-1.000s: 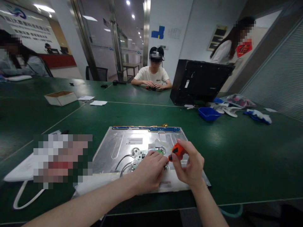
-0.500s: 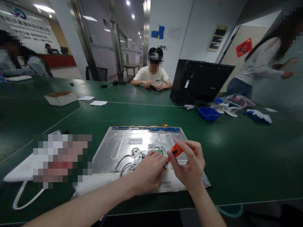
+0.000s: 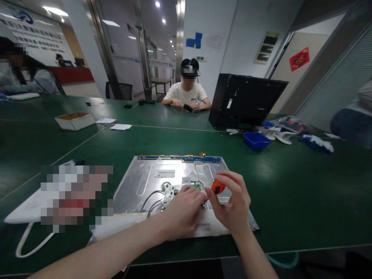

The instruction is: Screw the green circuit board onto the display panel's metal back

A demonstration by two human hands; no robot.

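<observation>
A silvery metal panel (image 3: 148,174) lies on the green table, with a blue circuit strip (image 3: 171,158) along its far edge. On its middle is a small circuit board (image 3: 171,190) with black cables at its left. My left hand (image 3: 186,207) is closed over the board's right part; its fingertips meet around the lower end of an orange-handled tool, mostly hidden. My right hand (image 3: 232,197) grips the orange handle (image 3: 218,186) between thumb and fingers, just right of my left hand.
A white bag (image 3: 29,201) with a handle lies left. Farther back are an open box (image 3: 75,121), papers (image 3: 121,126), a blue tray (image 3: 257,140), a black monitor (image 3: 247,100) and gloves (image 3: 316,143). One person (image 3: 187,91) sits opposite, another (image 3: 43,79) at far left.
The fingers of my right hand have shifted slightly around the orange handle, which has turned a little. My left hand stays in place. The person at the right has moved toward the frame's edge.
</observation>
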